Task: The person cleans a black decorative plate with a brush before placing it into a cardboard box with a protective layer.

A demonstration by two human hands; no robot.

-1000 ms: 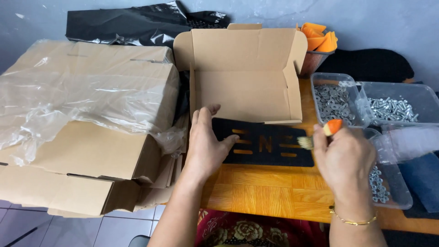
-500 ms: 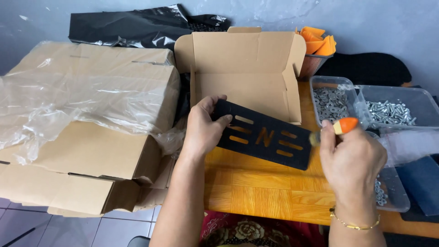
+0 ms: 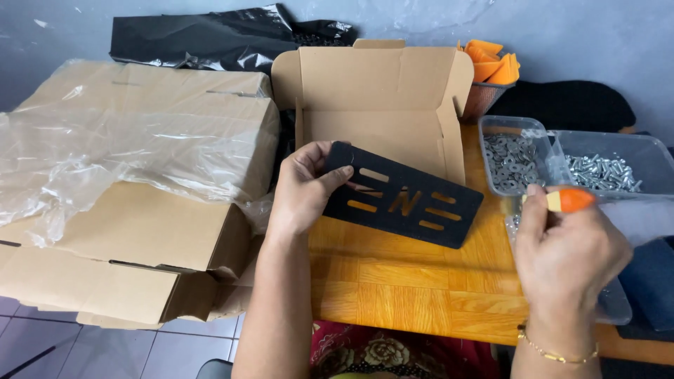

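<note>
One flat black slotted plate [image 3: 407,202] is clamped in the left hand [image 3: 303,189]; right hand [image 3: 572,249] grips an orange-handled tool [image 3: 570,201].

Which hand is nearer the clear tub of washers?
Right. The right hand, holding an orange-tipped tool, sits just below the tub of washers. The left hand is well off to its left, gripping the black slotted plate.
</note>
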